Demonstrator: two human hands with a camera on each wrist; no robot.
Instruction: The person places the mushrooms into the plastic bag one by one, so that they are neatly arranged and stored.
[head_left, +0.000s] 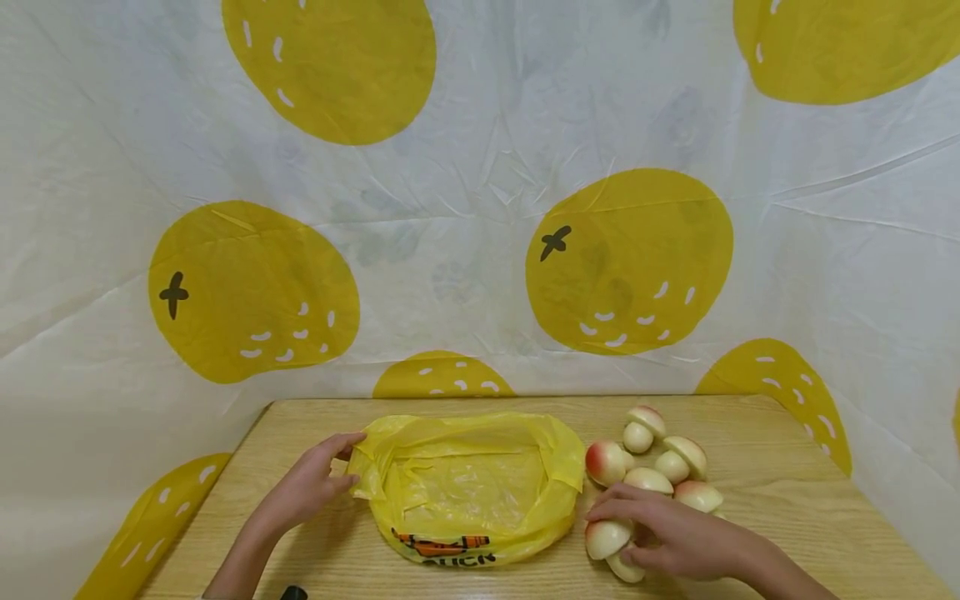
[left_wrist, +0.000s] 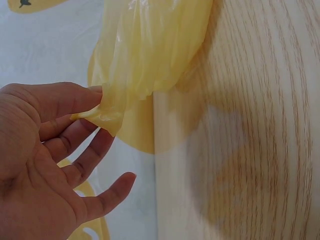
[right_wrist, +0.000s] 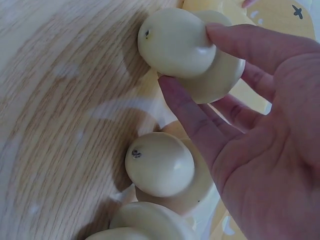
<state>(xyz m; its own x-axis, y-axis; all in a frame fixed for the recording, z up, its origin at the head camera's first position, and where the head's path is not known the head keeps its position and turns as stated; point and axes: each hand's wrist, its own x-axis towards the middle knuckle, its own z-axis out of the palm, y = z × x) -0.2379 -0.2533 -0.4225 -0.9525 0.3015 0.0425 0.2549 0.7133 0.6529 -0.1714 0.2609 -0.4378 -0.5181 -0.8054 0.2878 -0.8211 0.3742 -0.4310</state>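
A yellow plastic bag (head_left: 558, 458) sits on the table with its mouth spread wide and dark lettering on the near side. My left hand (head_left: 306, 485) pinches the bag's left edge between thumb and fingers. The left wrist view shows the gathered plastic (left_wrist: 112, 107) caught at the fingertips, the little finger apart from it. Right of the bag, my right hand (head_left: 671, 532) grips a model mushroom (right_wrist: 175, 45) with a pale stem and a red-tinted cap. Thumb and fingers are on either side of it. Several similar mushrooms (head_left: 682, 458) lie just beyond that hand.
The wooden table (head_left: 780, 533) ends at a back edge against a white curtain (head_left: 450, 283) printed with yellow fruit shapes, which also hangs at both sides. A small black object (head_left: 294, 592) shows at the bottom of the head view.
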